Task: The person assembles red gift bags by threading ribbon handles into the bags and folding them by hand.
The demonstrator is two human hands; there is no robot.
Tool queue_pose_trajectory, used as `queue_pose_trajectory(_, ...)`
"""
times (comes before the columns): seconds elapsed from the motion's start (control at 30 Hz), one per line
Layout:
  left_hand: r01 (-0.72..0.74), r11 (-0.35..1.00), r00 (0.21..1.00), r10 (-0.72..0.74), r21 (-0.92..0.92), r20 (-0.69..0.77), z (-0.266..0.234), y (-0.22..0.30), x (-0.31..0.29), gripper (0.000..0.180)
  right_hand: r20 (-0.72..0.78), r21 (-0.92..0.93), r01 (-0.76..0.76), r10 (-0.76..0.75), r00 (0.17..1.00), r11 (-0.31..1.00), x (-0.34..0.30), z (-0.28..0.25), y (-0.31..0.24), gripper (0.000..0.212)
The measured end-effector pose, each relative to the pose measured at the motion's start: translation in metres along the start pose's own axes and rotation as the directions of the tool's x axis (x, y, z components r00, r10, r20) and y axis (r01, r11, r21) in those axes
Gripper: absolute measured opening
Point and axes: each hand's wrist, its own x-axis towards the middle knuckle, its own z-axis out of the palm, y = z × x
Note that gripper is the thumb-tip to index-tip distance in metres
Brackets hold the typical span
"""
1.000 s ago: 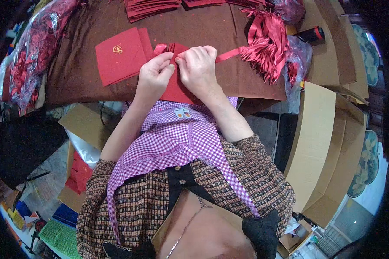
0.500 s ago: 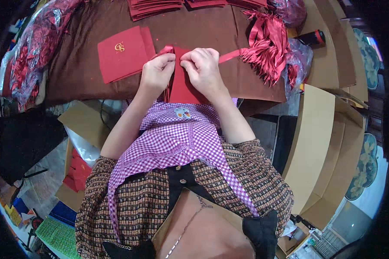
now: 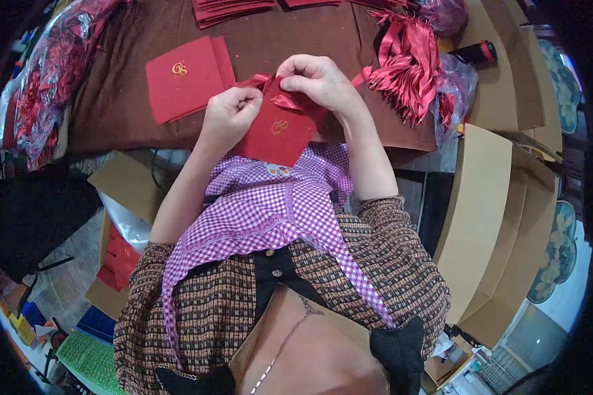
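Between my hands, at the table's near edge, a small red paper bag [image 3: 275,141] hangs tilted, its gold emblem facing up. My left hand [image 3: 230,117] is closed, pinching the bag's upper left corner. At its top edge, my right hand [image 3: 319,84] grips the bag between thumb and curled forefinger. A shiny red ribbon [image 3: 286,101] crosses the front just below my right fingers; its ends are partly hidden by the hands. Flat red bags [image 3: 186,80] with the same kind of emblem lie on the table left of my hands.
A brown cloth [image 3: 310,33] covers the table. A bundle of loose red ribbons [image 3: 408,62] lies at the right, and stacked red pieces [image 3: 234,8] at the back. Clear plastic with red ribbons [image 3: 53,79] lines the left edge. Cardboard boxes [image 3: 484,217] stand right and lower left.
The bag has turned and tilted, so its emblem now shows, and ribbon appears across its front. My right hand has risen slightly rightward; my left has moved a little left and down.
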Motion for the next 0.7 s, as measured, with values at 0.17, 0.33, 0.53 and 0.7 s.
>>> queue_pose_trajectory(0.17,0.283,0.901,0.953,-0.302,-0.329,-0.006,-0.028,-0.002,0.005,0.008,-0.016,-0.098,0.043,-0.045,0.999,0.994,0.003,-0.007,0.011,0.01)
queue_pose_trajectory(0.33,0.21,0.882,0.942,-0.299,-0.423,-0.155,-0.059,-0.013,0.012,0.01,-0.059,-0.132,0.001,-0.009,0.998,0.991,0.005,-0.015,0.017,0.01)
queue_pose_trajectory(0.53,-0.144,0.928,0.835,0.301,0.345,-0.46,-0.052,-0.02,0.012,0.012,-0.175,-0.231,-0.044,0.003,0.985,0.972,0.005,-0.011,0.022,0.02)
queue_pose_trajectory(0.7,-0.216,0.829,0.946,0.309,0.517,-0.101,-0.016,-0.005,-0.007,0.011,-0.348,-0.467,0.002,-0.185,0.919,0.884,-0.008,-0.025,0.037,0.02)
